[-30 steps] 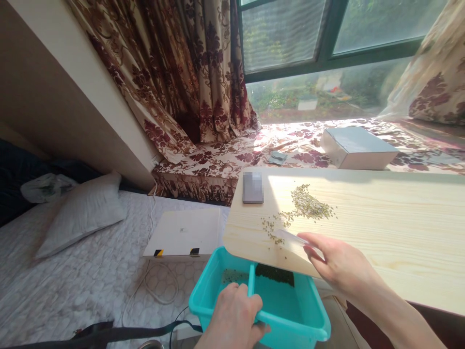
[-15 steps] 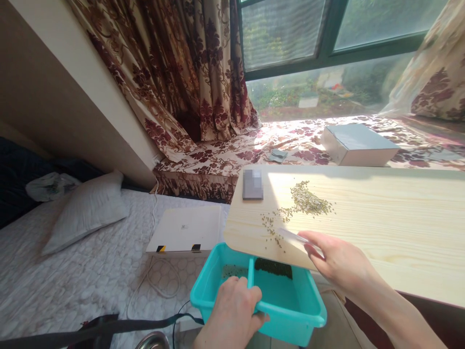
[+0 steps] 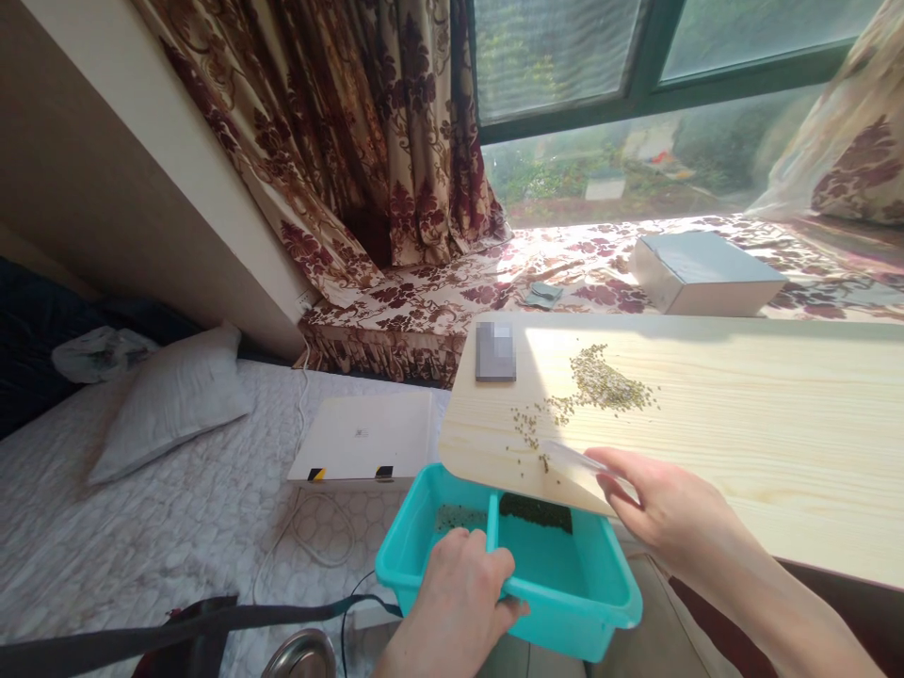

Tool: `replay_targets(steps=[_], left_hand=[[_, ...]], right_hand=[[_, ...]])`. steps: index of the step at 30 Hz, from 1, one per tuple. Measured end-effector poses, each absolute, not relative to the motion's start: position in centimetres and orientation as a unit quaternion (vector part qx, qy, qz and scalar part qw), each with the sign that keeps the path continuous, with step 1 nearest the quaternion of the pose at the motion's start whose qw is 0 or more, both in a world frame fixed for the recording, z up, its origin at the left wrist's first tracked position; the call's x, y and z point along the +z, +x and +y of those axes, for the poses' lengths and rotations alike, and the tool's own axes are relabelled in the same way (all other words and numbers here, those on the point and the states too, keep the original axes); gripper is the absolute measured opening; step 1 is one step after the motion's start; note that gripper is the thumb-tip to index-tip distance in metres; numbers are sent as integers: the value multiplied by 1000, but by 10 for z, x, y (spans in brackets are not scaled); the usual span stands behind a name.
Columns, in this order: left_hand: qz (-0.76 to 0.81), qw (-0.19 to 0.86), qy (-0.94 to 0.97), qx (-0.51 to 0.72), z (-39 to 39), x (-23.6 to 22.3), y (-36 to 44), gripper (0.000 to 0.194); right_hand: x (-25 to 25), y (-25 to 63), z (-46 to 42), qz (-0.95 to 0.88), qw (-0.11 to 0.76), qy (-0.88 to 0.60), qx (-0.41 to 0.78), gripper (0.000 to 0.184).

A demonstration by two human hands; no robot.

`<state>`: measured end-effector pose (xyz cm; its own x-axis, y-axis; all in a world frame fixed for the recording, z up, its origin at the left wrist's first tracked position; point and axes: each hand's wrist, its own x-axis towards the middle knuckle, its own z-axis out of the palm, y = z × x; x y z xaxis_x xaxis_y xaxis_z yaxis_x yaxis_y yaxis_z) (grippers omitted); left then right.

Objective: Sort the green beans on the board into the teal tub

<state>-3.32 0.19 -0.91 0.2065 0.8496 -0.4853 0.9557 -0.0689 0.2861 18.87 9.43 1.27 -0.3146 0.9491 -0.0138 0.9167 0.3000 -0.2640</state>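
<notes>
My left hand (image 3: 466, 589) grips the near rim of a turquoise two-compartment bin (image 3: 607, 607), fingers over its divider. Its left compartment holds a scatter of small dark bits on a pale patch; in the right one lies a dark greenish mass of grains (image 3: 535, 511). The bin sits below the front edge of a pale wooden board (image 3: 769, 424). On the board is a pile of small greenish seeds (image 3: 608, 381), with a thinner trail running left and forward. My right hand (image 3: 656, 494) is closed on a thin, translucent flat strip (image 3: 569, 457), its tip beside the nearest seeds.
A small pixelated grey box (image 3: 495, 352) rests at the board's left corner. Behind stands a pale blue-topped box (image 3: 710, 271) on the floral window seat. To the left are a white box (image 3: 363, 438), a pillow (image 3: 173, 405) and a cable on the bed, with a dark strap (image 3: 212, 623) in front.
A few seeds near the strip's tip have shifted slightly on the board. The whole view has drifted a little; both hands keep their holds on the bin and the strip.
</notes>
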Motion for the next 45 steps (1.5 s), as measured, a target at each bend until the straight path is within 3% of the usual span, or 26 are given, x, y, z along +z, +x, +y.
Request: replay_targets(steps=[11,23,29,45], left_hand=[[613,253,746,-67,-2,-20,-38,25],[615,249,745,-69,-1,-19,-37,26],[614,248,746,-64,-2,-19,-37,26],[626,258,731,-82,1,-11,-45,21]], right_hand=[[19,189,85,-807,100,-565,138,31],[14,195,83,-831,140,-532,85,30],[11,195,85,-835,94,-534,98,30],[6,182,91,-825,86,-548,105,32]])
